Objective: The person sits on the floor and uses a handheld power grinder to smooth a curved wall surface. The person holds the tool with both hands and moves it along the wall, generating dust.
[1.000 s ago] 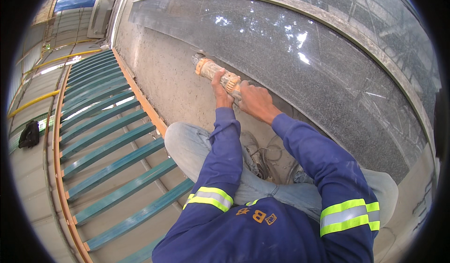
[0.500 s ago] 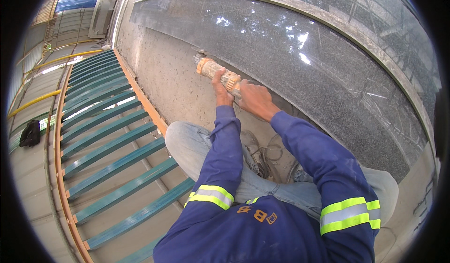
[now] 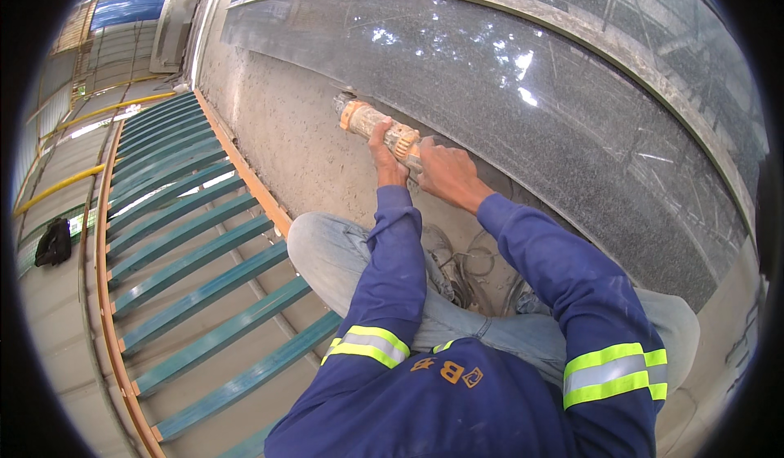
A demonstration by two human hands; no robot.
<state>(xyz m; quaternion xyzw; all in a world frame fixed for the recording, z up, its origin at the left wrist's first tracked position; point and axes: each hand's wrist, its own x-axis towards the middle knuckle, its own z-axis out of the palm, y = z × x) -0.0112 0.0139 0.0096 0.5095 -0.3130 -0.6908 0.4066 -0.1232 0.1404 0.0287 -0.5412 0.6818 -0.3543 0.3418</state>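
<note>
A dusty orange-and-grey angle grinder (image 3: 366, 120) lies across both my hands. My left hand (image 3: 385, 154) wraps round the middle of its body from below. Behind it, my right hand (image 3: 452, 172) closes round the rear end. The grinder's head points to the far left and meets the near edge of a polished dark granite slab (image 3: 490, 82). Its disc is mostly hidden at that edge, so I cannot tell how deep it sits. Below the slab's edge runs a rough grey concrete surface (image 3: 278, 123).
Left of me stands a metal railing with green slats (image 3: 196, 266) and an orange-brown frame. Loose cable (image 3: 474, 274) lies by my shoes, between my bent knees. A raised stone strip (image 3: 572, 37) curves across the slab. Beyond the railing is a black bag (image 3: 54, 241).
The view has shifted very slightly. Both hands keep their grip on the grinder, which stays at nearly the same spot along the slab's edge.
</note>
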